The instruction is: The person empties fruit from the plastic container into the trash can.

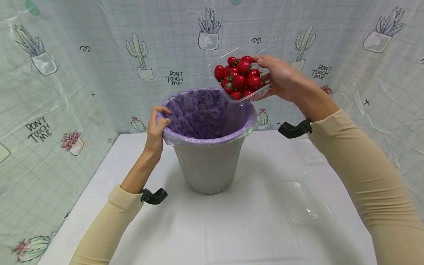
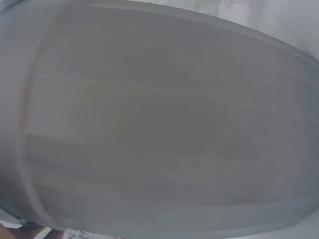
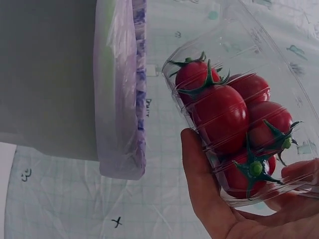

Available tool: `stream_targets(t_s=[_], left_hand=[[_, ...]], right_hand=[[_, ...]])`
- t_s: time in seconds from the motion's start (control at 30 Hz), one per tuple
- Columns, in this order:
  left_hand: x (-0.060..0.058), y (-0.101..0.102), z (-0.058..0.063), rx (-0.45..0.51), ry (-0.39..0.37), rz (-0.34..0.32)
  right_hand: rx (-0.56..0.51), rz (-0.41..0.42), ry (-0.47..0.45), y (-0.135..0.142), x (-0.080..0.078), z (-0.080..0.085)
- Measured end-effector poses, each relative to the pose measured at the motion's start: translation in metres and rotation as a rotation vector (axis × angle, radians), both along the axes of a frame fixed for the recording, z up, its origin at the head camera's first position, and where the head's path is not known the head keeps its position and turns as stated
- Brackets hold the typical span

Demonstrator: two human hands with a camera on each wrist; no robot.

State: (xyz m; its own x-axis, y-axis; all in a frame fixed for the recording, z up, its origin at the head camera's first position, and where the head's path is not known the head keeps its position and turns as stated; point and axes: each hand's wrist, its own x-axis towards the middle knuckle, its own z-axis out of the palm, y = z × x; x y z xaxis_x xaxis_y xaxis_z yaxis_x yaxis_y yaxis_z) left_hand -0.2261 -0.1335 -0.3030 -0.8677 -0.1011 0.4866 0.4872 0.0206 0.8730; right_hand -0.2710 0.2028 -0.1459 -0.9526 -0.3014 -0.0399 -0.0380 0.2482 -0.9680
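A pale grey trash bin [image 1: 208, 165] stands on the white table, lined with a purple patterned bag [image 1: 202, 110] folded over its rim. My left hand [image 1: 156, 129] grips the bin's left rim, thumb and fingers over the bag's edge. Above the bin's right rim, my right hand [image 1: 279, 79] holds a clear plastic box [image 1: 243, 99] by its right side. Red cherry tomatoes [image 1: 239, 81] with green stems fill the box, which is tilted toward the bin. In the right wrist view, thumb and fingers wrap the box [image 3: 224, 40]. Only the bin's grey side [image 2: 169, 119] fills the left wrist view.
Two clear plastic trays or lids lie on the right of the table: one nearer [image 1: 303, 202], one farther back [image 1: 307, 151]. A patterned plastic sheet [image 1: 99, 55] hangs behind and along both sides of the white table [image 1: 185, 232].
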Motion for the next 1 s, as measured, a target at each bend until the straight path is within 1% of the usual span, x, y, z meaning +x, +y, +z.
stream_targets(t_s=[0.33, 0.63, 1.0], left_hand=[[-0.001, 0.001, 0.0, 0.004, 0.005, 0.004], [0.001, 0.001, 0.0, 0.011, 0.001, 0.001], [0.002, 0.002, 0.002, 0.014, 0.005, 0.002]], right_hand=[[-0.04, 0.003, 0.011, -0.007, -0.002, -0.002], [0.016, -0.028, 0.066, -0.013, 0.001, -0.003], [-0.002, -0.011, 0.102, -0.015, 0.002, -0.006]])
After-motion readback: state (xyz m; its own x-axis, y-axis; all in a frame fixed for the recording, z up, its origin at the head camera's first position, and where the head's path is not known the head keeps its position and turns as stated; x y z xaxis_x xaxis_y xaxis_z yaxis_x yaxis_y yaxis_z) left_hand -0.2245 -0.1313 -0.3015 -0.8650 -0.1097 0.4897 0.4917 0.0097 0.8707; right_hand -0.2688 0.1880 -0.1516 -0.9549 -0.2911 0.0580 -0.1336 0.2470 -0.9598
